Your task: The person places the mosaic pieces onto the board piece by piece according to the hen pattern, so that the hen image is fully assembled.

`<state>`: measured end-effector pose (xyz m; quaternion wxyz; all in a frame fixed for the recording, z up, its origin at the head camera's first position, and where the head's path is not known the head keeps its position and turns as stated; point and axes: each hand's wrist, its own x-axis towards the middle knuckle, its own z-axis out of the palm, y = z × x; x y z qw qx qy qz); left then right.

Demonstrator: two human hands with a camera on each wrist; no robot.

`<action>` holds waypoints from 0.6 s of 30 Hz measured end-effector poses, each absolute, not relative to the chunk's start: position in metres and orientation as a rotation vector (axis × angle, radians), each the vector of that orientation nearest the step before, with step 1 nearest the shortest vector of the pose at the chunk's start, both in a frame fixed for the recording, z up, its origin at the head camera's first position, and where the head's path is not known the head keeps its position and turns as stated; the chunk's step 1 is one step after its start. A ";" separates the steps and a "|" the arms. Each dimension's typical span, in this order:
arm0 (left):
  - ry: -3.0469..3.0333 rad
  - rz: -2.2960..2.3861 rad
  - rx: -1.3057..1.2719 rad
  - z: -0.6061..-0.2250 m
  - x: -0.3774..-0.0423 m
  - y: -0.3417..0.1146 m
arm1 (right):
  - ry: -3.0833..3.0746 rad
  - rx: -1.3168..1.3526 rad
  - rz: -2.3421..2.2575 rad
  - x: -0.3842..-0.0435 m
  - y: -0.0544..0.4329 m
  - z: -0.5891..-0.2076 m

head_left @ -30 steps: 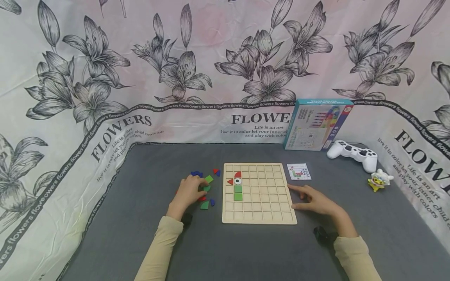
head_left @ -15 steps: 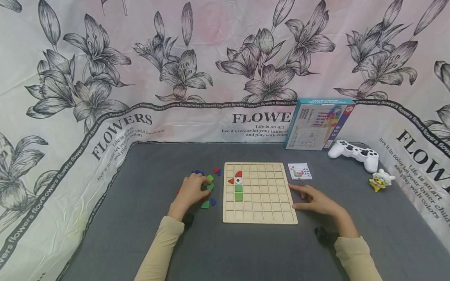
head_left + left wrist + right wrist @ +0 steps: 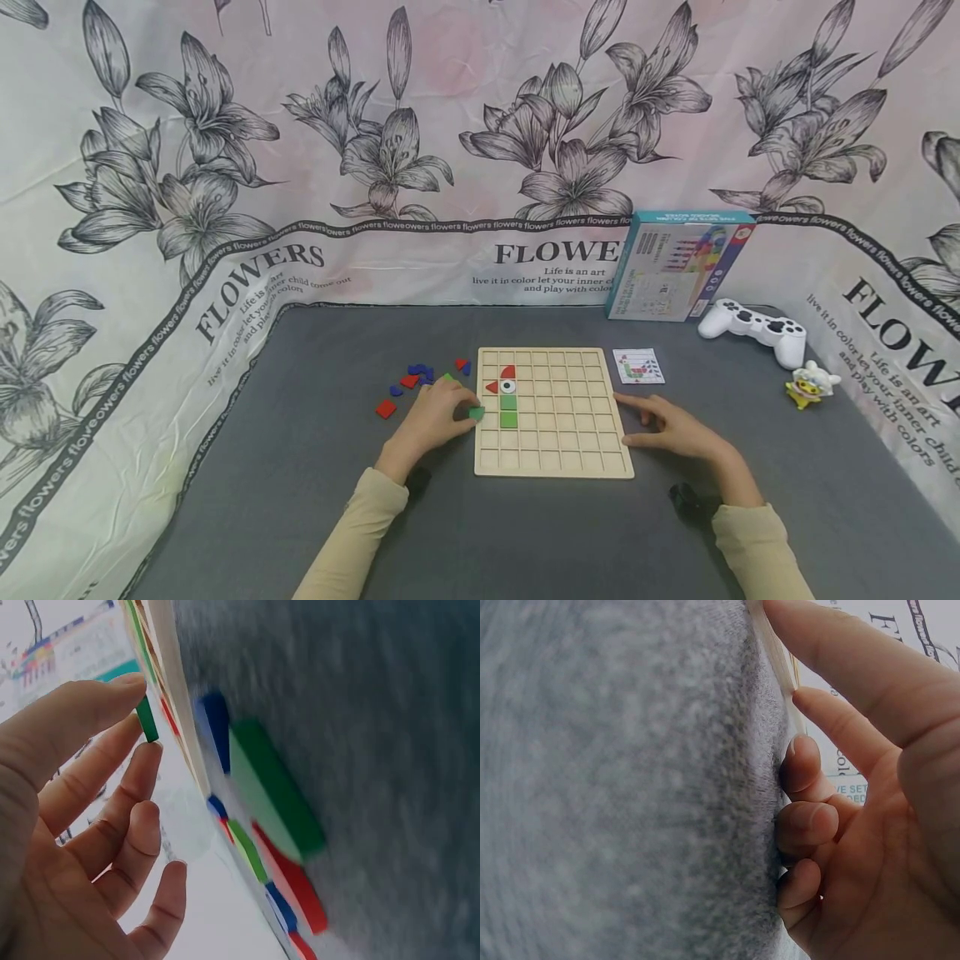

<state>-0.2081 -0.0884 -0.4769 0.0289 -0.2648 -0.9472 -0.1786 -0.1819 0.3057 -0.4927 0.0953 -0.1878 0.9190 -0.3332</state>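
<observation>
My left hand (image 3: 433, 415) pinches a small green tile (image 3: 476, 412) between thumb and fingertips at the left edge of the wooden grid board (image 3: 573, 460). In the left wrist view the green tile (image 3: 148, 720) is seen edge-on, raised beside the board. On the board stand a red quarter-round piece (image 3: 508, 372), a red triangle (image 3: 492, 387), a white tile with a black dot (image 3: 507, 387) and two green squares (image 3: 508, 420) in a column. The thumb and index finger of my right hand (image 3: 675, 429) touch the board's right edge; its other fingers are bent, holding nothing.
Loose red squares (image 3: 386, 408) and blue pieces (image 3: 420, 369) lie left of the board, partly hidden by my left hand. A pattern card (image 3: 638, 367) lies right of it. Behind stand a box (image 3: 667, 271), a white game controller (image 3: 753, 327) and a small figurine (image 3: 812, 385).
My left hand has moved right from the loose pieces to the board's left edge, carrying the green tile. Red and blue pieces it covered now show. My right hand stays put.
</observation>
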 end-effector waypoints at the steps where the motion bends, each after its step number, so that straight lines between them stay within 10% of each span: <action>1: -2.925 -0.541 -0.834 -0.478 -0.207 -0.086 | 2.725 -0.559 -0.989 -0.182 0.306 -0.493; 18: -2.922 -0.653 -1.145 -0.476 -0.196 -0.063 | 2.724 -0.564 -0.989 -0.183 0.307 -0.495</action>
